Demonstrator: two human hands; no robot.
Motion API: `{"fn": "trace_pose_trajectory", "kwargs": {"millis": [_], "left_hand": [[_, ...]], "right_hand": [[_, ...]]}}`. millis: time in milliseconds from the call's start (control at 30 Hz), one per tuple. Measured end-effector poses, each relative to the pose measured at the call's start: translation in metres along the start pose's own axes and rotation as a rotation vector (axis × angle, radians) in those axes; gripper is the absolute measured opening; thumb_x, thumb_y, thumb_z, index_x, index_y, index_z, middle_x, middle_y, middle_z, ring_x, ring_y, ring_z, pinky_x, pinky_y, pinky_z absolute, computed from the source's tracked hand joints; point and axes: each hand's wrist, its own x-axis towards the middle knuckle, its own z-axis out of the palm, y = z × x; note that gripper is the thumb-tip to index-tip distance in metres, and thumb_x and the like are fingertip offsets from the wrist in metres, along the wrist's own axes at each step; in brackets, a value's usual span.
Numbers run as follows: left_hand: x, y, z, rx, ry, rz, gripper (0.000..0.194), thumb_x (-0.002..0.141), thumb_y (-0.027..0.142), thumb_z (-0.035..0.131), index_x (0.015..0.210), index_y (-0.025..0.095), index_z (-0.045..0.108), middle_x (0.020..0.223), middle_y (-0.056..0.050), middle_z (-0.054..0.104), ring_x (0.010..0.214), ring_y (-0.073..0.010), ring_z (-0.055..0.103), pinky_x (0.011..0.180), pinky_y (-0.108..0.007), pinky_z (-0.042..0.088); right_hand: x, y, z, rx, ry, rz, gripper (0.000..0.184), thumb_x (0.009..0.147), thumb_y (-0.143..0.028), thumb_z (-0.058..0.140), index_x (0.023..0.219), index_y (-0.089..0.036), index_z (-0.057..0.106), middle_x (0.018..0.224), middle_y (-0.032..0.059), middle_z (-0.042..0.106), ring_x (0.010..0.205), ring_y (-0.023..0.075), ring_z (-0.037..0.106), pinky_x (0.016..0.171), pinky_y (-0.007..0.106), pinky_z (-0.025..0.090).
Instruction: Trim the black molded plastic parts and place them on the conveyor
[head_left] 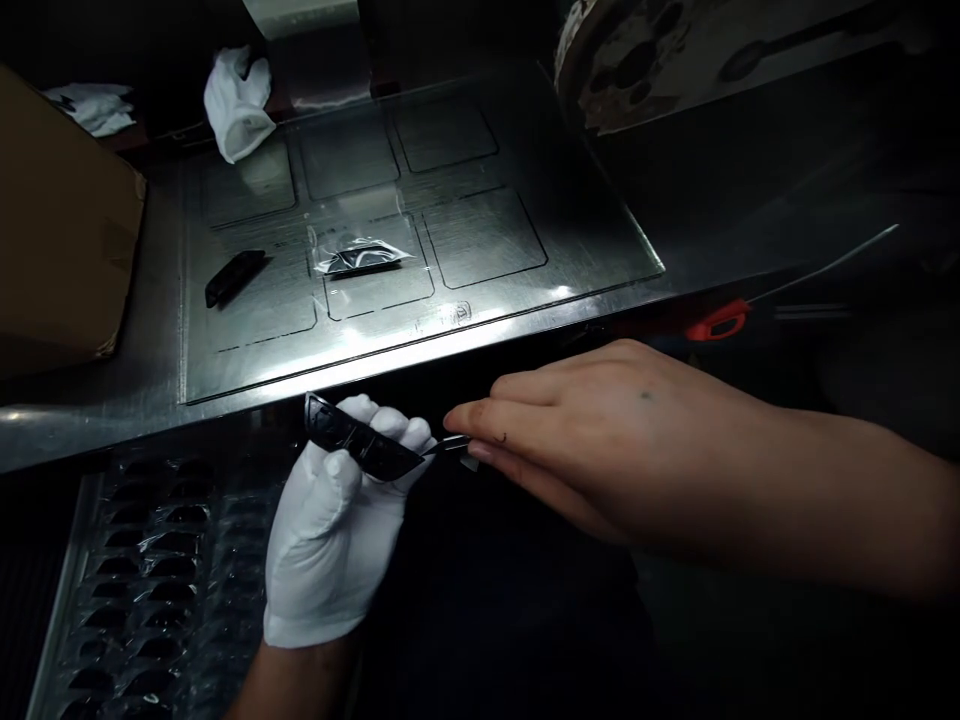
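a white-gloved left hand (334,545) reaches up from the lower edge, palm turned upward, with a dark molded part (356,437) gripped slantwise between thumb and curled fingers; a bare right hand (570,440) comes in from the right, back of the hand uppermost, forearm near level, fingers straight and close together, pinching a slim metallic tool (450,443) whose far end meets the part's right end; at lower left, beneath the bench front, a pale-rimmed tray (61,600) carries columns of dark pieces (169,590) in clear wrapping; just beyond the hands runs the brightly lit edge of a metal bench (154,330), topped by a clear sheet (487,290) marked with rounded rectangles in two rows; on it lie a loose black piece (234,277), set at an angle, and, to its right, another piece under crinkled clear film (364,260); a cardboard box (60,230) stands at the left; a red handle (720,322) with a thin pale shaft shows at the right, by the bench edge; at the back rest a limp white glove (236,105) and a white cloth-like item (94,107); a worn, rounded object (637,60), too dim to identify, fills the upper right; deep shadow surrounds the bench
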Motion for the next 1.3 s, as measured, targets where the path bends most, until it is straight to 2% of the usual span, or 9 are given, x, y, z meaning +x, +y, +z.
{"fn": "trace_pose_trajectory", "kwargs": {"millis": [100,333,500,767,933,1133,1200,1300], "left_hand": [[-0.001,0.0,0.001,0.024,0.036,0.005,0.024,0.094,0.031,0.075,0.116,0.025,0.072,0.11,0.0,0.077,0.104,-0.0193,0.074,0.102,-0.035,0.06],[-0.005,-0.001,0.005,0.132,0.093,0.06,0.025,0.091,0.028,0.079,0.114,0.023,0.073,0.107,-0.002,0.077,0.101,-0.0192,0.074,0.101,-0.035,0.06],[-0.007,-0.002,0.007,0.189,0.089,0.11,0.023,0.091,0.027,0.078,0.114,0.021,0.073,0.107,-0.003,0.076,0.102,-0.0189,0.073,0.103,-0.035,0.06],[-0.006,-0.004,0.011,0.255,0.087,0.154,0.023,0.09,0.029,0.079,0.113,0.024,0.073,0.106,0.0,0.075,0.102,-0.0177,0.072,0.105,-0.035,0.059],[-0.007,-0.005,0.011,0.398,0.112,0.268,0.027,0.085,0.03,0.084,0.109,0.023,0.074,0.103,0.0,0.076,0.101,-0.0196,0.072,0.102,-0.038,0.061],[-0.003,-0.012,0.008,0.5,0.088,0.395,0.026,0.086,0.024,0.083,0.11,0.019,0.074,0.105,-0.004,0.077,0.101,-0.0238,0.075,0.101,-0.042,0.062],[0.001,-0.013,0.01,0.461,0.077,0.386,0.025,0.088,0.024,0.081,0.111,0.02,0.073,0.107,-0.003,0.078,0.104,-0.022,0.074,0.104,-0.04,0.06],[0.006,-0.014,0.012,0.341,0.035,0.337,0.026,0.089,0.026,0.081,0.113,0.023,0.072,0.108,-0.001,0.077,0.105,-0.0197,0.073,0.106,-0.039,0.059]], "right_hand": [[0.003,-0.002,0.0,-0.025,-0.047,-0.033,0.025,0.104,-0.031,0.053,0.108,-0.023,0.076,0.087,0.0048,0.076,0.069,0.0179,0.066,0.059,0.03,0.043],[0.003,-0.002,0.002,-0.05,-0.045,-0.067,0.024,0.102,-0.027,0.054,0.113,-0.023,0.075,0.087,0.0033,0.075,0.069,0.0177,0.065,0.056,0.031,0.036],[0.002,-0.003,0.002,-0.105,-0.055,-0.079,0.023,0.1,-0.023,0.054,0.11,-0.022,0.076,0.078,0.0026,0.073,0.061,0.0168,0.061,0.052,0.032,0.026],[0.0,-0.006,-0.002,-0.119,-0.072,-0.06,0.025,0.099,-0.023,0.055,0.115,-0.023,0.075,0.074,0.0018,0.072,0.057,0.0161,0.059,0.049,0.032,0.021],[-0.002,-0.005,0.002,-0.104,-0.057,-0.051,0.023,0.101,-0.024,0.056,0.115,-0.021,0.074,0.078,0.0014,0.073,0.059,0.0161,0.062,0.049,0.031,0.025],[-0.005,-0.001,0.0,-0.026,-0.026,-0.056,0.021,0.102,-0.026,0.056,0.106,-0.021,0.077,0.082,0.0018,0.075,0.062,0.0162,0.065,0.052,0.03,0.036],[-0.005,0.013,-0.004,0.012,0.043,-0.048,0.026,0.104,-0.029,0.053,0.111,-0.022,0.077,0.09,0.0029,0.077,0.071,0.0175,0.069,0.059,0.029,0.044],[0.004,0.061,-0.003,-0.016,0.256,0.09,0.031,0.105,-0.029,0.052,0.126,-0.022,0.074,0.105,0.0059,0.077,0.091,0.0223,0.071,0.074,0.033,0.051]]}}
